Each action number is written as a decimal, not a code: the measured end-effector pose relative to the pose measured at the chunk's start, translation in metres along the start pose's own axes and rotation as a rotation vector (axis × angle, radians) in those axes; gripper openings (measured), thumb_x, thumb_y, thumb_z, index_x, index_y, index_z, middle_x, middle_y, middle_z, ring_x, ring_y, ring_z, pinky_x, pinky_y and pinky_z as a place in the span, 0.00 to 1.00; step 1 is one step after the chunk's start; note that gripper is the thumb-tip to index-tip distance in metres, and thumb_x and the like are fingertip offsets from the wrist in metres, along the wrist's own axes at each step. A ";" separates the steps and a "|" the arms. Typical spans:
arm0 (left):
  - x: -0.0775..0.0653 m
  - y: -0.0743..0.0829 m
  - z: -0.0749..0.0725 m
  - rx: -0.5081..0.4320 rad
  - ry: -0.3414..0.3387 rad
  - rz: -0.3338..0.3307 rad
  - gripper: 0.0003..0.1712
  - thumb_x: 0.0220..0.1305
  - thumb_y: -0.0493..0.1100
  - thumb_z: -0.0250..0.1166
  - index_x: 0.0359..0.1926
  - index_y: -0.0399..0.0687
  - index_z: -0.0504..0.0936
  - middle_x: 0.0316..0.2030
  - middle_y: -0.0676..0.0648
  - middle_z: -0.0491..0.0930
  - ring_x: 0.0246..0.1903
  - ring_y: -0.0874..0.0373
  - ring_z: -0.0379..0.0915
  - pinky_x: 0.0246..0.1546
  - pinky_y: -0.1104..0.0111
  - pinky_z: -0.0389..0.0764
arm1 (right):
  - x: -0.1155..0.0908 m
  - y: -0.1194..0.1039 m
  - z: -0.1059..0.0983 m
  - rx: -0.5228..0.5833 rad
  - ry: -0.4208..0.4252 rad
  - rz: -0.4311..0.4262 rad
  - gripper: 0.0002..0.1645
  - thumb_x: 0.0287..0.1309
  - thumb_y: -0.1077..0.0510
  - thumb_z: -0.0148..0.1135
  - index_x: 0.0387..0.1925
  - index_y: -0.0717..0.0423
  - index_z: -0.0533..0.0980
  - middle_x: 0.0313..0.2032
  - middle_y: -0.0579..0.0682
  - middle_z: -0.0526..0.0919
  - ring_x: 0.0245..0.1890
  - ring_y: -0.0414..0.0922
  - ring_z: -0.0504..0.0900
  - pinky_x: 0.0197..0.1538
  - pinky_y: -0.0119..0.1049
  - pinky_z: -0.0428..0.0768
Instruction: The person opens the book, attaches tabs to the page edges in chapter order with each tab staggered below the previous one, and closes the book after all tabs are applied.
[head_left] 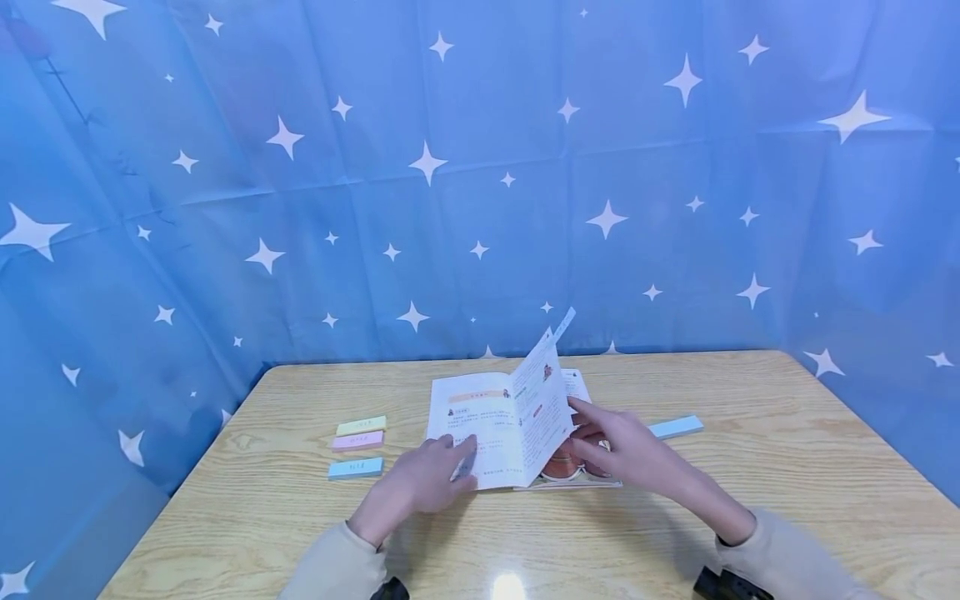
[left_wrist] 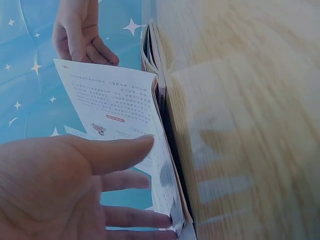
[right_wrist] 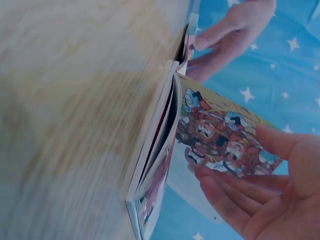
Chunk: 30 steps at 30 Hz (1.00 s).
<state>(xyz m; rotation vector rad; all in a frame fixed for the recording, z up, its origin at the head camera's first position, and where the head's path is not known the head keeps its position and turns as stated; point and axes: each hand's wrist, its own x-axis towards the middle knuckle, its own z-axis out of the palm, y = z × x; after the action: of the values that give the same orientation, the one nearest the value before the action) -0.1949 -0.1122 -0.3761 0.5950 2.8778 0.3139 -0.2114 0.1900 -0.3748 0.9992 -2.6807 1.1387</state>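
Observation:
An open book (head_left: 468,392) lies on the table with printed pages on its left side. One page (head_left: 542,408) stands up at a slant, a pale strip (head_left: 565,323) sticking out from its top corner. My right hand (head_left: 626,446) touches this page's right side near the free edge; in the right wrist view its thumb and fingers are all on the illustrated face (right_wrist: 215,132). On the lower left page rests my left hand (head_left: 431,475), fingers spread and fairly straight in the left wrist view. Part of the right-hand illustrated page is hidden behind the raised page and my right hand.
Left of the book lie a yellow strip pad (head_left: 361,426), a pink one (head_left: 357,442) and a blue one (head_left: 356,468), each with handwriting. Another blue strip pad (head_left: 677,427) lies beyond my right hand. A blue star-patterned curtain (head_left: 480,167) hangs behind the wooden table (head_left: 262,517).

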 end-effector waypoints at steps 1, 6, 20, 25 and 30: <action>0.000 0.000 0.000 -0.003 0.014 -0.002 0.35 0.74 0.55 0.60 0.75 0.47 0.65 0.68 0.33 0.67 0.65 0.37 0.67 0.59 0.43 0.73 | 0.000 0.000 0.001 -0.003 -0.001 -0.012 0.37 0.72 0.52 0.60 0.71 0.70 0.63 0.50 0.56 0.85 0.44 0.46 0.87 0.44 0.37 0.85; 0.004 0.000 0.001 -0.056 0.128 0.028 0.37 0.77 0.56 0.55 0.78 0.45 0.58 0.72 0.30 0.59 0.65 0.33 0.66 0.54 0.41 0.76 | 0.004 -0.005 0.006 0.002 -0.025 -0.026 0.38 0.72 0.49 0.61 0.72 0.68 0.63 0.48 0.54 0.86 0.44 0.44 0.87 0.42 0.35 0.84; 0.010 0.004 -0.004 -0.189 0.410 0.124 0.36 0.80 0.62 0.42 0.81 0.59 0.50 0.78 0.42 0.51 0.68 0.36 0.63 0.53 0.40 0.76 | 0.014 -0.011 0.017 0.039 -0.085 -0.014 0.40 0.72 0.47 0.59 0.73 0.67 0.61 0.52 0.55 0.84 0.46 0.44 0.86 0.45 0.35 0.84; 0.010 0.006 -0.006 -0.224 0.447 0.159 0.35 0.81 0.61 0.41 0.81 0.60 0.50 0.78 0.45 0.51 0.71 0.41 0.61 0.57 0.42 0.74 | 0.021 -0.015 0.020 0.013 -0.129 0.000 0.41 0.72 0.43 0.58 0.74 0.63 0.61 0.55 0.58 0.83 0.47 0.45 0.85 0.45 0.36 0.83; 0.010 0.007 -0.009 -0.256 0.475 0.172 0.34 0.81 0.58 0.42 0.81 0.61 0.48 0.79 0.53 0.48 0.72 0.45 0.58 0.63 0.45 0.70 | 0.026 -0.019 0.024 0.051 -0.174 -0.002 0.41 0.72 0.45 0.59 0.76 0.59 0.59 0.58 0.59 0.81 0.49 0.47 0.85 0.46 0.35 0.83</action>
<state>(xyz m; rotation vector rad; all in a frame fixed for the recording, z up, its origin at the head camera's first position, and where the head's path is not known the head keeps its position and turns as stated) -0.2034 -0.1033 -0.3673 0.8117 3.1458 0.9504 -0.2167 0.1504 -0.3724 1.1603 -2.7946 1.1771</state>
